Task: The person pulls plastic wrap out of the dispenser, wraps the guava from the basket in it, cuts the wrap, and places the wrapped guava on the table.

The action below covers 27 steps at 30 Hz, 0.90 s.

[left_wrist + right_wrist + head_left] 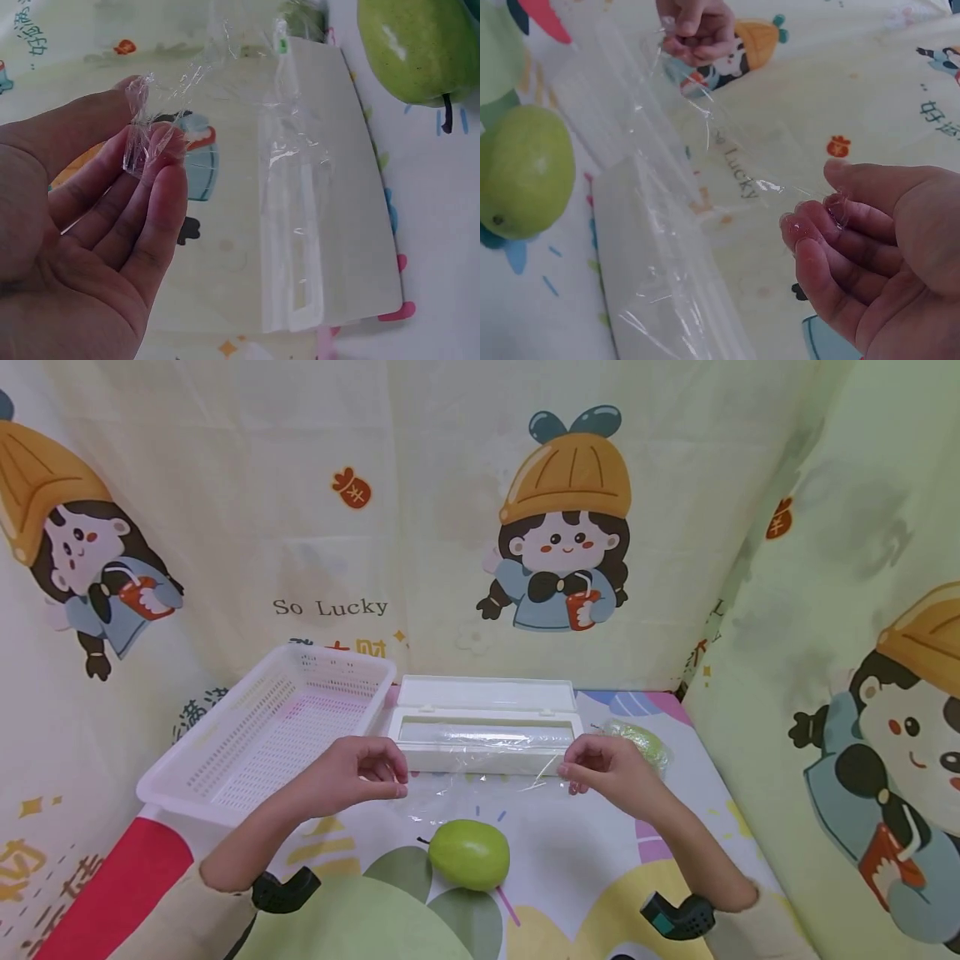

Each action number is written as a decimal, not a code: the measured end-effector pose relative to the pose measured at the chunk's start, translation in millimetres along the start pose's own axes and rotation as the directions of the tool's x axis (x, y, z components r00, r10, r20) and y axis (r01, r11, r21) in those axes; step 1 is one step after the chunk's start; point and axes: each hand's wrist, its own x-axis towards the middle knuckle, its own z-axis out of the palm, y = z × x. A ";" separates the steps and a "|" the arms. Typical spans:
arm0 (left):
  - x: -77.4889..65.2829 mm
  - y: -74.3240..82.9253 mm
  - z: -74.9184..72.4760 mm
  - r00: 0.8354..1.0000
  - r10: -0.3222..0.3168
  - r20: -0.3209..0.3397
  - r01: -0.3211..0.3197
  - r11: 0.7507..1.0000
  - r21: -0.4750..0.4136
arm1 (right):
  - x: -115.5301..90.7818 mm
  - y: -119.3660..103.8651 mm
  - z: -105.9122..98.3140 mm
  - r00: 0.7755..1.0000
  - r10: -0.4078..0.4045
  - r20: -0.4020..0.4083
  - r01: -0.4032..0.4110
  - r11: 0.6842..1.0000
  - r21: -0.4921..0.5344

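A sheet of clear cling film (480, 783) stretches between my two hands, in front of an open white cling film box (487, 762). My left hand (360, 768) pinches its left end; in the left wrist view the film (154, 124) is bunched between thumb and fingertips. The right end is held by my right hand (611, 772), with film (842, 210) at its fingertips in the right wrist view. A roll (495, 735) lies inside the box, its lid raised behind. Nearer me, below the film, a green pear (468, 854) rests on its side on the table.
At the left stands a white perforated basket (187, 793). Behind my right hand lies another green fruit (637, 743) wrapped in clear film. Printed cloth (442, 527) hangs around the back and sides of the patterned table (555, 860).
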 end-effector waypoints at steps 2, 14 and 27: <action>-1.4 -4.2 3.4 1.000 -0.010 0.012 0.010 1.000 0.006 | -0.9 5.5 5.3 0.999 0.008 0.038 -0.008 1.000 0.005; -10.3 -42.2 35.3 0.998 0.005 0.070 -0.005 1.000 -0.006 | -10.6 31.9 48.9 0.979 0.057 0.198 -0.060 0.998 0.012; -12.8 -77.7 63.8 0.996 0.020 0.082 -0.023 0.999 0.032 | -11.5 58.2 80.3 0.960 0.042 0.278 -0.027 0.998 -0.057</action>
